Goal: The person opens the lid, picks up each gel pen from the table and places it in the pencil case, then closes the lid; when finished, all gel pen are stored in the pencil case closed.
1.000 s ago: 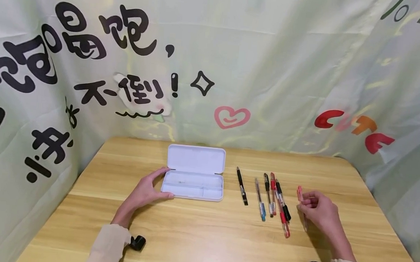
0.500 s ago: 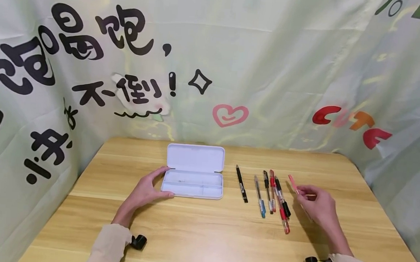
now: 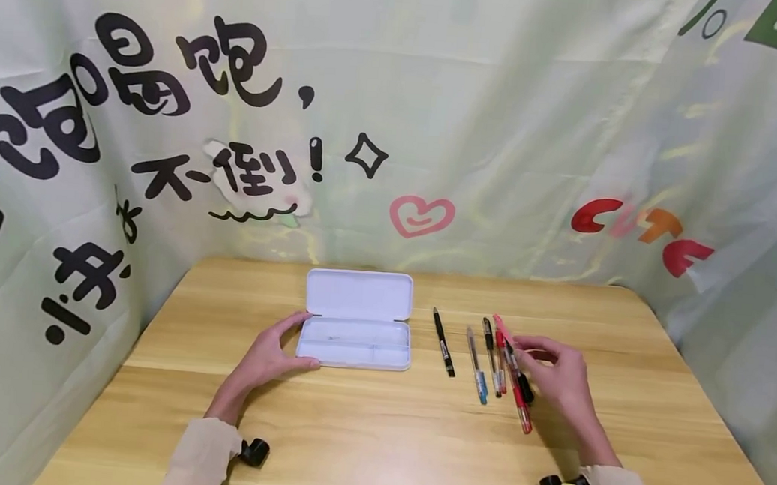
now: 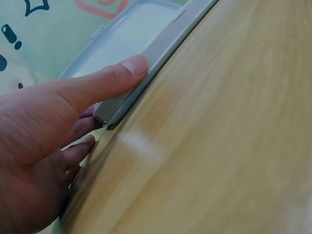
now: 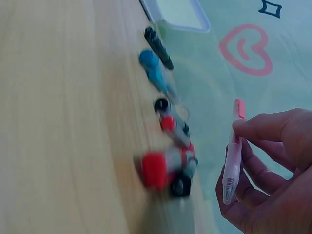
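From where I stand, the person has a pale pencil case (image 3: 354, 366) lying on the bench (image 3: 361, 443), its lid (image 3: 359, 294) up and leaning back toward the printed cloth (image 3: 504, 130). The left hand (image 3: 264, 352) grips the left end of the case, thumb pressed along the front edge and fingers round the side. The right hand (image 3: 561, 371) has a pink pen (image 5: 233, 161) pinched between thumb and fingertips, and seems to carry it above the bench, over the right side of the loose pens.

I'd judge the work to be at an early stage. The case is open and one pen is picked up; that much is done. I can make out no pen in the compartments. Six others lie on the bench to the right of the case and have yet to be dealt with: a black pen (image 3: 443, 342) nearest it, then a blue-capped pen (image 3: 477, 369), with a black-capped pen (image 3: 491, 351), a red-capped pen (image 3: 500, 339), a red pen (image 3: 524, 416) and a dark-capped pen (image 3: 525, 388) bunched close together beyond.
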Demonstrator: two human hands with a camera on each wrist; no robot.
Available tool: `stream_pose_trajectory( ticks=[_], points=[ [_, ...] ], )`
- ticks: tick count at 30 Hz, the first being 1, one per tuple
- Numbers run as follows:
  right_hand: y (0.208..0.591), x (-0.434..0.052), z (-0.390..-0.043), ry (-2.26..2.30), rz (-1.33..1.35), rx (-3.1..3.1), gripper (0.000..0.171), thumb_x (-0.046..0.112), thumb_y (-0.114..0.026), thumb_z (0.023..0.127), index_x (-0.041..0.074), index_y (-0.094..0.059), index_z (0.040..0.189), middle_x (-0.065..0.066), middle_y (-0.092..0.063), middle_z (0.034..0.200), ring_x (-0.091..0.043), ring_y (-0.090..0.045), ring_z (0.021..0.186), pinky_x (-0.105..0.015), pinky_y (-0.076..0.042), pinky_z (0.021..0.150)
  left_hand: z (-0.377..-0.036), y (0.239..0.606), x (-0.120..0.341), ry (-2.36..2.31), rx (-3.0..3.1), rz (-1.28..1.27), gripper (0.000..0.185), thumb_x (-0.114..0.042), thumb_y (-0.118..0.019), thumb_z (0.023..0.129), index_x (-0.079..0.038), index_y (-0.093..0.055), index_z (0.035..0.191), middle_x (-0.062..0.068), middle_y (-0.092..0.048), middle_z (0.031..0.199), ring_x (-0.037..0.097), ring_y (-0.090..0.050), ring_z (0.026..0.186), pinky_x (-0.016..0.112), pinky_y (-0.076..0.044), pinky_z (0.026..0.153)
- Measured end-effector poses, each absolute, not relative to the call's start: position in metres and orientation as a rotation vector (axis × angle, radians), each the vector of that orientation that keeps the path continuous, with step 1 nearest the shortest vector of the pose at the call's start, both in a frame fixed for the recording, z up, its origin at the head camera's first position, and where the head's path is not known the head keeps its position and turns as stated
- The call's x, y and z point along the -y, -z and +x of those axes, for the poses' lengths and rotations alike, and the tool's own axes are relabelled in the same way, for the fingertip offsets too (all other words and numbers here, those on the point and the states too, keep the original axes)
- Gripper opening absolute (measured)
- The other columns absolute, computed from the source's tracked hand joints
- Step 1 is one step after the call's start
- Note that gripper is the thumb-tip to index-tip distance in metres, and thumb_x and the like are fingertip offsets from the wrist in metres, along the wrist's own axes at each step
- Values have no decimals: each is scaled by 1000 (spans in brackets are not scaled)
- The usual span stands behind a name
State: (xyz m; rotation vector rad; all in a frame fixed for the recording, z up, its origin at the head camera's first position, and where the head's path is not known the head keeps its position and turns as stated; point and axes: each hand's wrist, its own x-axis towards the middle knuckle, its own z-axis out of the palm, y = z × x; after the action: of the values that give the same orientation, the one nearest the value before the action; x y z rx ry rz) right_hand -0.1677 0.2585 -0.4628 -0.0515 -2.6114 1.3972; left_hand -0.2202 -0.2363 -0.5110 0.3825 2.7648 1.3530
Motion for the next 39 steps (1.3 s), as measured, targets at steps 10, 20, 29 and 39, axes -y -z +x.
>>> stream_pose_trajectory(
  ticks=[10,20,29,39],
  points=[
    [461,-224,-183,-1459,16,2545,21,11,-76,94,6,-79,114,-15,-75,103,-18,-62,83,-24,-50,57,-220,512,236,-1345,-2771,400,97,-44,-94,72,-19,-48,153,21,-32,164,46,-28,149,71,-23,115],
    [452,-182,-200,-1629,133,2467,19,10,-77,93,5,-80,112,-14,-76,103,-24,-65,84,-22,-51,63,-219,511,236,-1364,-2772,417,95,-43,-93,73,-17,-49,152,22,-33,163,46,-28,149,69,-24,116],
    [453,-138,-218,-1689,242,2426,15,7,-79,91,8,-82,105,-9,-78,101,-25,-69,92,-22,-55,67,-220,516,237,-1396,-2765,412,95,-42,-95,71,-17,-51,151,18,-34,163,42,-30,149,66,-24,117],
    [456,-88,-233,-1769,325,2395,12,2,-79,89,6,-82,100,-8,-78,96,-21,-69,88,-23,-56,69,-218,510,235,-1394,-2764,410,94,-42,-95,71,-17,-52,150,19,-35,163,43,-30,149,67,-23,117]
  ],
)
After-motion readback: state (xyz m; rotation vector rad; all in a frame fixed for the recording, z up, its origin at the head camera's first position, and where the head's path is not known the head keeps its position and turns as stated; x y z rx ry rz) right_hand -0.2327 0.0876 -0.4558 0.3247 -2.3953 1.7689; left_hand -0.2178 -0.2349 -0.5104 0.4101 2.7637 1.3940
